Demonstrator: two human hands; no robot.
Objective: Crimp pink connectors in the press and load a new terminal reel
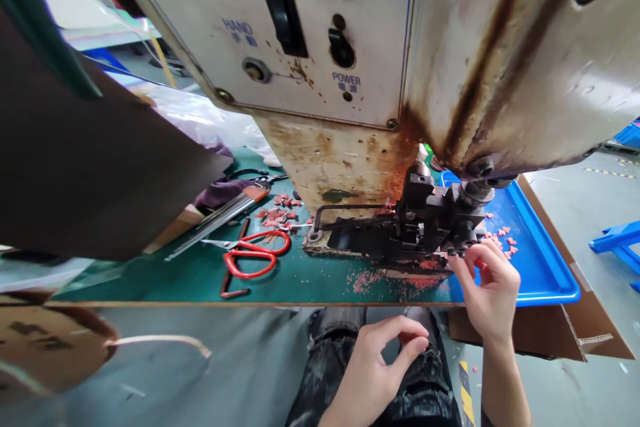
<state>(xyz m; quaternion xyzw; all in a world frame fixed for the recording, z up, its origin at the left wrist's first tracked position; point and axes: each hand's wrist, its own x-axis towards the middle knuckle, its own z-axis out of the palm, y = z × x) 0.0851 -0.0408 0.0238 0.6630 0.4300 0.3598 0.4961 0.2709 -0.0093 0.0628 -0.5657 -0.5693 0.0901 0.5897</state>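
Note:
My right hand (489, 287) is at the right end of the black metal tooling (415, 227) of a bench machine. Its thumb and forefinger are pinched close to the tool head; whatever may be between the fingertips is too small to make out. My left hand (373, 367) hangs in front of the table edge, above my lap. There the thumb and forefinger tips are brought together, and I cannot see whether anything is between them. Pink crumbs (367, 279) lie scattered on the green tabletop beneath the tooling.
Beside my right hand a blue tray (540, 260) holds small pink pieces (505, 240); a cardboard box (595, 307) is under it. Red-handled scissors (255, 260), hex keys (220, 220) and more pink pieces (280, 215) lie left. The machine's control panel (310, 33) overhangs the table.

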